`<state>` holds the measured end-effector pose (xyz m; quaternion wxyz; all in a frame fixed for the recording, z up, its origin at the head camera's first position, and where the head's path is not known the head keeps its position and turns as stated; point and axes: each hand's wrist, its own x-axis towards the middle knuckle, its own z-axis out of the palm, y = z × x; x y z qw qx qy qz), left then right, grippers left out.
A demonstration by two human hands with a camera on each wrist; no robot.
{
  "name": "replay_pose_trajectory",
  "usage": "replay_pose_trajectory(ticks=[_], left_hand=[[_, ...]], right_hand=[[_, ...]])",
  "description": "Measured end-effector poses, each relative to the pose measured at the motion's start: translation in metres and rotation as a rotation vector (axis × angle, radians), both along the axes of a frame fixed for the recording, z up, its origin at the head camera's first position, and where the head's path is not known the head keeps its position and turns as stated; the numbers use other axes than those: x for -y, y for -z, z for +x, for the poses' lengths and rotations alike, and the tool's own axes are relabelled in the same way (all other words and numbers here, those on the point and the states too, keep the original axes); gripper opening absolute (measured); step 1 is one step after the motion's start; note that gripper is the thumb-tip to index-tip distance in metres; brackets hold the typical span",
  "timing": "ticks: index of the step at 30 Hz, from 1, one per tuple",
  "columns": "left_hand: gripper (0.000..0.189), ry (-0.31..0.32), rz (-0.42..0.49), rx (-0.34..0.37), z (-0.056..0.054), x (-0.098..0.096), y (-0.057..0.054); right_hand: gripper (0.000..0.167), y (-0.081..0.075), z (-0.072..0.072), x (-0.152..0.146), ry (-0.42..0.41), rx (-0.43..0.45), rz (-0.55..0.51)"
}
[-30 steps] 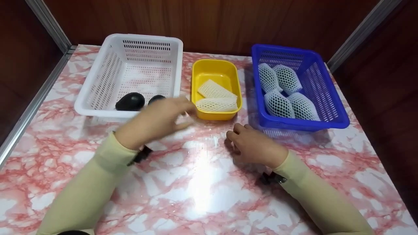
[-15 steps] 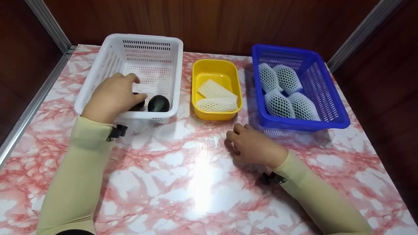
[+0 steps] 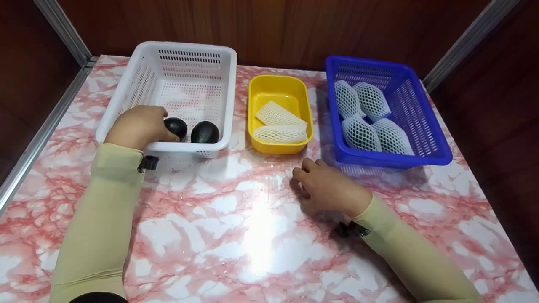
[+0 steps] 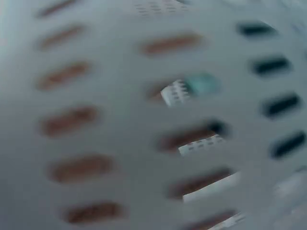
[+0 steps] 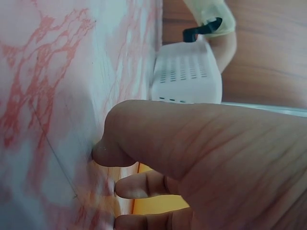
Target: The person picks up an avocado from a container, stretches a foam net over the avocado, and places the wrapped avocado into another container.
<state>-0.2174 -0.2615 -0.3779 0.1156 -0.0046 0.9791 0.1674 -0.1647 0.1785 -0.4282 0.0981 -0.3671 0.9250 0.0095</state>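
Note:
Inside the white basket [image 3: 229, 97], my left hand [image 3: 137, 126] grips a dark avocado [image 3: 176, 127] from its left side, thumb at the near side and fingers at the far side. A second avocado [image 3: 205, 132] lies just to its right. Blurred slots of the basket wall [image 4: 124, 120] fill the left wrist view, so the grip is hidden there. My right hand [image 3: 332, 187] rests on the table, fingers loosely bent and holding nothing; its thumb and fingertips touch the tabletop in the right wrist view.
A yellow tub [image 3: 280, 148] holds folded white foam nets [image 3: 281, 133] between the baskets. At the right, a blue basket [image 3: 429, 122] contains several net-wrapped fruits [image 3: 361, 134]. Wooden panels [image 3: 278, 33] border the marbled table [image 3: 202, 235].
My left hand has swung left from beside the yellow tub into the white basket and closed round the left avocado. The right hand has stayed in place.

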Motion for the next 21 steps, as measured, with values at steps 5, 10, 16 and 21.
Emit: replay_pose_trajectory(ticks=[5, 10, 16, 21], left_hand=[[0.055, 0.007, 0.008, 0.029, -0.0016, 0.0024, 0.004], [0.054, 0.009, 0.007, 0.016, -0.0021, 0.0021, 0.005], [0.055, 0.003, 0.005, -0.011, -0.002, 0.0012, 0.0055], [0.053, -0.003, 0.008, -0.052, -0.0009, 0.0005, 0.004]], right_hand=[[0.052, 0.0004, -0.001, -0.0001, 0.011, 0.017, 0.006], [0.053, 0.0015, -0.0018, -0.0001, 0.022, 0.026, 0.01], [0.054, 0.0013, -0.002, 0.0, 0.024, 0.03, 0.014], [0.053, 0.0017, -0.0022, -0.0001, 0.019, 0.019, 0.014]])
